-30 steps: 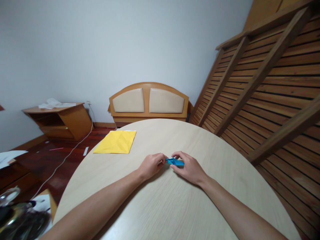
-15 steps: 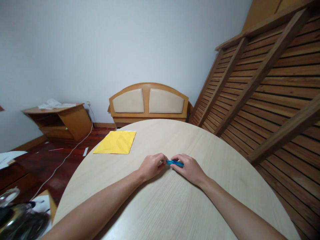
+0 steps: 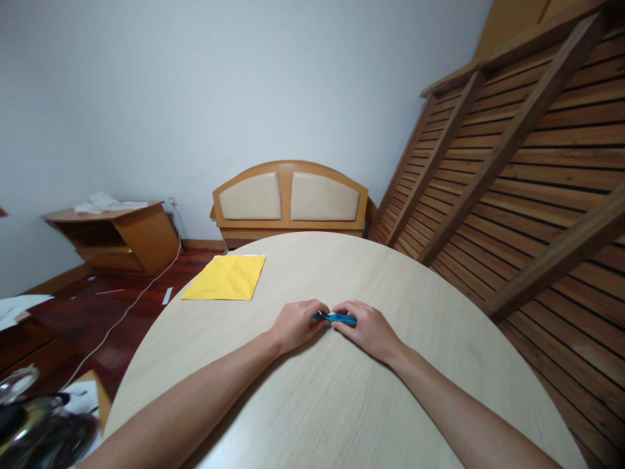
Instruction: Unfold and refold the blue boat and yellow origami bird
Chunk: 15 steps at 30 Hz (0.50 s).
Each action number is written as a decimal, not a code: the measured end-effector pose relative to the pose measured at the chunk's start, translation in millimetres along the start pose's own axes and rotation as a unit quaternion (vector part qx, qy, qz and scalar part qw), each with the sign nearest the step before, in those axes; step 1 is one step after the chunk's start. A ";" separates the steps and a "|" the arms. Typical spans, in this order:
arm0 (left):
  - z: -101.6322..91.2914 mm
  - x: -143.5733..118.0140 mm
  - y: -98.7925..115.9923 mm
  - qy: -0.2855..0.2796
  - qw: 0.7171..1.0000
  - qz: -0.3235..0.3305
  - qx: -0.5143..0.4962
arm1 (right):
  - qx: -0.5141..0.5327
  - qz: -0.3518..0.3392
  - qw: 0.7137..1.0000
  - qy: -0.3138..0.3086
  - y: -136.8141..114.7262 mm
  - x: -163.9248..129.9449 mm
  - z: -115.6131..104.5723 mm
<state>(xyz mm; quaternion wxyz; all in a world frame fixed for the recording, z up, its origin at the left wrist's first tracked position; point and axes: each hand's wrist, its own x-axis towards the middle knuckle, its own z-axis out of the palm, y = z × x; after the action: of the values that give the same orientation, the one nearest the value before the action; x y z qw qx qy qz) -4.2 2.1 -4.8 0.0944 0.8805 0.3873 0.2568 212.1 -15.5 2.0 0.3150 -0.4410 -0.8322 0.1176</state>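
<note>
Round pale wood-grain table (image 3: pixel 342 404), frame centre. Left hand (image 3: pixel 295 324) and right hand (image 3: pixel 367 329) pinch a small folded blue paper piece (image 3: pixel 336 318) between them, fingers clamped on its ends. Uneven pressure could skew the crease. Yellow creased paper sheet (image 3: pixel 226 278) lies upper left.

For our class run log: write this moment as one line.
left hand: pinching blue folded paper | right hand: pinching same | paper: on table | yellow sheet: untouched
</note>
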 end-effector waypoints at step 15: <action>-2.5 -0.5 1.4 -0.005 1.000 0.026 0.010 | -0.002 -0.002 1.000 -0.019 -1.7 0.7 0.4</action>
<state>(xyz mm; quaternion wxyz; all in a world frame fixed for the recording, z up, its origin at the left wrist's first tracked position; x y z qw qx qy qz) -4.9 0.7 -2.3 0.0810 0.8925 0.3658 0.2512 210.4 -15.8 2.9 0.2986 -0.4380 -0.8390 0.1234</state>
